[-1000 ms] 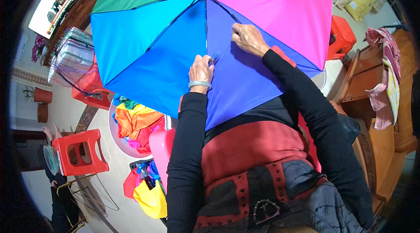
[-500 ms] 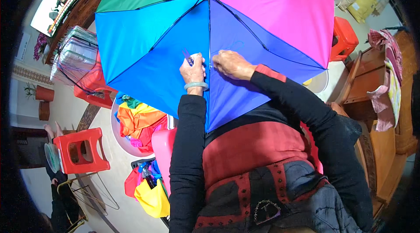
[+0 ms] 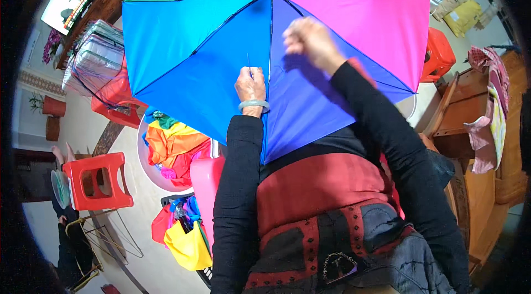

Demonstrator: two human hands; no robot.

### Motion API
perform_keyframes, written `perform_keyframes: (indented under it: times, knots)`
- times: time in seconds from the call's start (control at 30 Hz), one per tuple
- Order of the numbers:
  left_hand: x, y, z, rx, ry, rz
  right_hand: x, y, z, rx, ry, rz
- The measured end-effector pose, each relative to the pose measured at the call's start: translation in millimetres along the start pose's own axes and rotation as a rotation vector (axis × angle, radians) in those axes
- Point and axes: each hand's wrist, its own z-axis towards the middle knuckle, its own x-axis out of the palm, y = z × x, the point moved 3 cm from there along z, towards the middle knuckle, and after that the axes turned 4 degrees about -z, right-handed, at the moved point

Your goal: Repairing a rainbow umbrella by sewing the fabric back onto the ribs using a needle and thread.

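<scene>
An opened rainbow umbrella spreads before me, its inner side and dark ribs showing, one blue-violet corner close to my waist. My left hand, with a pale bangle at the wrist, is closed over the blue panel beside the rib that runs toward me. From its fist juts the thin tip of what look like small thread snips; the rest is hidden by the fingers. My right hand is raised over the violet panel, smeared by motion, its fingers drawn together. Anything they pinch cannot be made out.
At left, a tub of colourful folded cloth stands near a black crate with more umbrellas. Red stools and a plastic-wrapped stack lie beyond. Wooden furniture with draped cloths borders the right. Another person's legs show at far left.
My right hand has lifted from beside the rib, moving away from me and to the right. My left hand stays by the rib, its snips turned more edge-on. The view has shifted slightly.
</scene>
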Motion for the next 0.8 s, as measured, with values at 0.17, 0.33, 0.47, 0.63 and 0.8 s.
perform_keyframes:
  times: [0.17,0.33,0.47,0.63,0.8]
  knots:
    - [-0.7,-5.6,-0.2,0.036,0.067,0.013,-62.3,132.0,-6.4,-0.390,-0.065,-0.058]
    - [1.6,-4.9,1.9,0.015,0.193,0.016,-88.2,162.9,-37.3,-0.352,-0.133,-0.220]
    - [1.8,-2.2,3.5,-0.252,0.373,-0.127,-124.4,153.2,-46.2,-0.327,-0.206,-0.238]
    - [6.0,-7.2,-3.5,0.087,0.342,-0.041,-133.8,148.6,-56.5,-0.271,-0.220,-0.222]
    - [6.2,-8.7,-1.8,0.308,0.237,0.171,-137.8,146.7,-69.5,-0.251,-0.245,-0.230]
